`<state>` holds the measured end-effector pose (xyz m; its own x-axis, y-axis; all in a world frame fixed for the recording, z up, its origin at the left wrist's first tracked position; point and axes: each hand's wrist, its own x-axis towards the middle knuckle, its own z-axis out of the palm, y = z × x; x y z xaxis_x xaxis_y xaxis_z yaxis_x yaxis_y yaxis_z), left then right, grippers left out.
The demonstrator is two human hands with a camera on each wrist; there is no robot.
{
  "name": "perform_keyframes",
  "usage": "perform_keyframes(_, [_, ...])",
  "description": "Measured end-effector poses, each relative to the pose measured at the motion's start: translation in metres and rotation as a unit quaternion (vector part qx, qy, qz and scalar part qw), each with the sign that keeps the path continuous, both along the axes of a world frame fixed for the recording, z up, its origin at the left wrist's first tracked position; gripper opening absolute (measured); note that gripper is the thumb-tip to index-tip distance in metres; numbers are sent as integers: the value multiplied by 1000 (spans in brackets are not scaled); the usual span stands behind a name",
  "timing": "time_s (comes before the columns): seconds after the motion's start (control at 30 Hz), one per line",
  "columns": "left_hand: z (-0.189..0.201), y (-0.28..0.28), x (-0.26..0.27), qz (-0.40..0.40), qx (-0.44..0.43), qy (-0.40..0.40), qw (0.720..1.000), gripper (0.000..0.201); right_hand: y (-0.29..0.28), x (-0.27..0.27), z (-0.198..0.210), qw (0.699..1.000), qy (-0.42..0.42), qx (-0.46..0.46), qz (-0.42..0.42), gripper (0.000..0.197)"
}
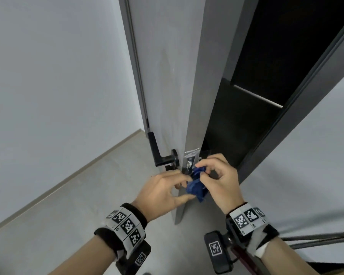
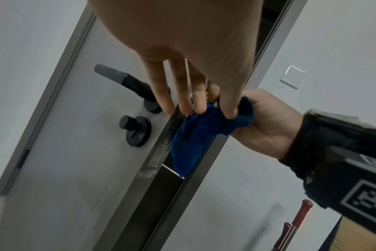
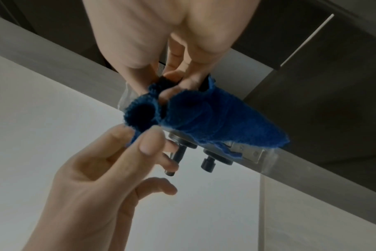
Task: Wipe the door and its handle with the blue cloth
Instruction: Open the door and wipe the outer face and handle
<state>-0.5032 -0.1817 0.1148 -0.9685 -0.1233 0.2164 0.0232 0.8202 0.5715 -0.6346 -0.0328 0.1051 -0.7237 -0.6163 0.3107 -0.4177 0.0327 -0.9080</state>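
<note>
The grey door (image 1: pixel 167 76) stands ajar with its edge towards me. Its black lever handle (image 1: pixel 159 153) sticks out on the left face, and a round black thumb-turn (image 2: pixel 135 127) sits below the handle (image 2: pixel 129 83). In front of the door's edge, by the metal latch plate (image 1: pixel 190 161), both hands hold the crumpled blue cloth (image 1: pixel 197 185). My left hand (image 1: pixel 187 188) pinches one corner between thumb and forefinger. My right hand (image 1: pixel 204 173) grips the bunched top of the cloth (image 3: pixel 215 122), which hangs over the door edge (image 2: pixel 195 135).
The dark door frame (image 1: pixel 286 116) and an unlit room lie right of the door. A white wall (image 1: pixel 58 76) and skirting run along the left. A light switch (image 2: pixel 292 76) is on the right wall, and a red-handled tool (image 2: pixel 298 219) leans below it.
</note>
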Motion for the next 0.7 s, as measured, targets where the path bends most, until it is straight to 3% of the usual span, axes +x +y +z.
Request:
perform_keyframes(0.07, [1, 1, 3, 13, 17, 38, 999, 13, -1, 3, -6, 1000, -17, 1, 20, 35])
perform_keyframes(0.2, [5, -1, 5, 58, 127, 17, 990, 16, -3, 9, -12, 988, -142, -10, 68, 30])
perform_keyframes(0.33, [18, -4, 9, 121, 324, -43, 937, 9, 7, 7, -9, 970, -198, 36, 138, 29])
perform_keyframes(0.43, [24, -7, 16, 153, 351, -37, 923, 8, 10, 16, -13, 953, -207, 88, 204, 31])
perform_keyframes(0.47, [24, -7, 18, 164, 358, -35, 918, 8, 8, 20, -17, 950, -192, 125, 211, 34])
perform_keyframes(0.53, [23, -8, 25, 188, 375, -34, 907, 10, 0, 28, -29, 959, -83, 203, 181, 34])
perform_keyframes(0.6, [22, -9, 34, 211, 369, -32, 905, 10, -8, 34, -36, 967, 10, 211, 144, 19])
perform_keyframes(0.7, [17, -16, 52, 245, 316, -32, 916, 9, -12, 35, -39, 974, 17, 175, 139, 11])
